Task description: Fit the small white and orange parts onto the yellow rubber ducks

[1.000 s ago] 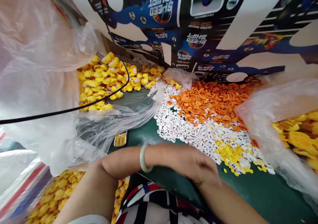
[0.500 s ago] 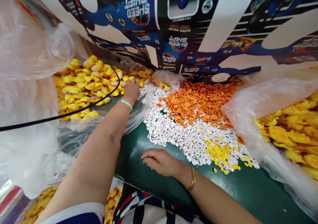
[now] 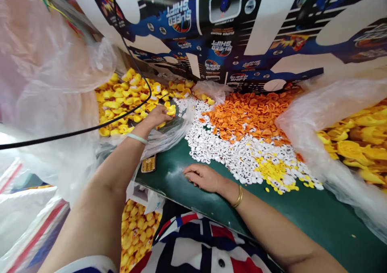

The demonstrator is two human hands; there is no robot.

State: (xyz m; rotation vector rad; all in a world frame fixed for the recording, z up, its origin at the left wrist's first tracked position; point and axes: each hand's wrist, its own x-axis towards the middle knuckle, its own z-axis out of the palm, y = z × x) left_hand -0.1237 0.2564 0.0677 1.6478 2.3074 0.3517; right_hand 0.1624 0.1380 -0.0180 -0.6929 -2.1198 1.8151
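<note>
Two grips: left [image 3: 157, 117] closed on a rubber duck [image 3: 171, 110], right [image 3: 204, 177] open near the table edge [image 3: 181, 203]

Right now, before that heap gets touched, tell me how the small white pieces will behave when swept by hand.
The small white pieces will probably scatter easily: they lie loose and unbagged on the green work surface. They look tiny and light, so one push would likely shift many at once. Their rounded shape may let some roll, though they're too small to be sure.

Close head-worn view, facing forward and down onto a green worktable [image 3: 326, 228]
</note>
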